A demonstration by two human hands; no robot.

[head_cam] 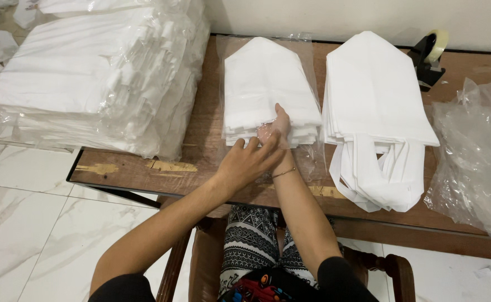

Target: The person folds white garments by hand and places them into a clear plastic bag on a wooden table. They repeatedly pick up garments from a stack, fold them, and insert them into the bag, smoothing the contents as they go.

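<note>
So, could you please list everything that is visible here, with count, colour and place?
bagged stack: one, white cloth in a clear bag, table middle
loose stack: one, white, with handles, right of it
wrapped piles: several, white in plastic, far left
empty bags: a heap, clear, right edge
tape dispenser: one, black, far right corner
table: one, brown wood
chair: one, brown wood, under the person
floor: white marble tiles
left hand: at the bag's open end
right hand: inside the bag, on the cloth
</note>
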